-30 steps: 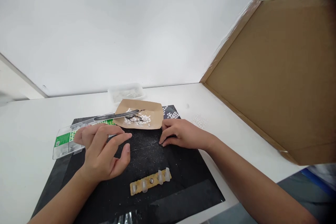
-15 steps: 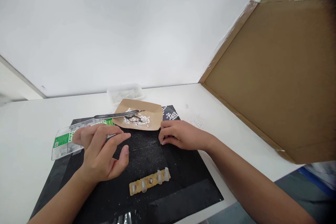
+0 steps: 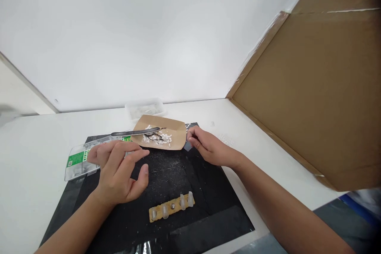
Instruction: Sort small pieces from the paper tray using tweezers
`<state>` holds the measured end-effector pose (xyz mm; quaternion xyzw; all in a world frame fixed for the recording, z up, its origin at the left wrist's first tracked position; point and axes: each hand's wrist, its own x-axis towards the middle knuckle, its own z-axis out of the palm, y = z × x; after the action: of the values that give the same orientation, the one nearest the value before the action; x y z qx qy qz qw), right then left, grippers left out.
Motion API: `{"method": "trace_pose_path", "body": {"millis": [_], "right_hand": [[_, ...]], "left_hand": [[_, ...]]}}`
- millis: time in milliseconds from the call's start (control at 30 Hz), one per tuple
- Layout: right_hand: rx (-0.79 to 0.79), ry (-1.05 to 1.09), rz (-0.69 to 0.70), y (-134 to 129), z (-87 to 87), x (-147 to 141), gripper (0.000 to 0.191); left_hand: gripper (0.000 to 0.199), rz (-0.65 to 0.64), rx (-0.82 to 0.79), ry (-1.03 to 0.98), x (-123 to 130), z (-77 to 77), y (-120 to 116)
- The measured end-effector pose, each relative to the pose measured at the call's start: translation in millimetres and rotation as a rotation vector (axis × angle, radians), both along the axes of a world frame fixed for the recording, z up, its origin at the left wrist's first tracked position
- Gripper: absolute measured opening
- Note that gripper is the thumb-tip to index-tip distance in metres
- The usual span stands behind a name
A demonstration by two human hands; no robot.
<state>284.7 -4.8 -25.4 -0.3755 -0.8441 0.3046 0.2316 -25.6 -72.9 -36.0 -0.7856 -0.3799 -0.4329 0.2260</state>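
Note:
My left hand hovers over the black mat with its fingers spread and holds nothing. Behind its fingers lies a clear plastic case with a green label. My right hand is pinched closed at the right edge of a brown paper tray, over a dark card of small white pieces. Whatever its fingertips hold, if anything, is too small to make out. Several clear nail tips stand on a yellowish strip at the mat's front.
A dark nail file rests across the paper tray, above white scraps. A translucent container sits behind. Small clear bits lie on the white table at right. A large cardboard sheet stands along the right side.
My right hand has moved up and away, from the mat beside the paper tray to the dark card. My left hand keeps nearly the same pose. The view has shifted slightly.

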Motion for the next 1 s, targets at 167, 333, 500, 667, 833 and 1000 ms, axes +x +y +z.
{"method": "trace_pose_path", "body": {"millis": [167, 333, 500, 667, 833, 1000], "right_hand": [[0.034, 0.156, -0.066, 1.5, -1.6, -0.9, 0.032], [0.002, 0.199, -0.036, 0.9, -1.4, -4.2, 0.032], [0.038, 0.167, -0.021, 3.1, -0.4, -2.7, 0.034], [0.176, 0.132, -0.036, 6.7, -1.5, -5.1, 0.033], [0.2, 0.117, 0.034, 5.2, -6.3, -16.9, 0.028], [0.292, 0.155, -0.036, 9.4, -15.8, -28.0, 0.023]], "left_hand": [[0.024, 0.173, -0.109, -0.152, -9.8, -2.8, 12.8], [0.015, 0.362, -0.189, -0.261, -19.9, -3.3, 21.5], [0.024, 0.494, -0.278, -0.265, -18.5, -2.5, 20.4], [0.029, 0.533, -0.253, -0.298, -14.3, -5.0, 21.9], [0.03, 0.534, -0.261, -0.283, -9.5, -5.3, 20.6], [0.032, 0.544, -0.257, -0.295, -6.7, -3.9, 18.8]]}}
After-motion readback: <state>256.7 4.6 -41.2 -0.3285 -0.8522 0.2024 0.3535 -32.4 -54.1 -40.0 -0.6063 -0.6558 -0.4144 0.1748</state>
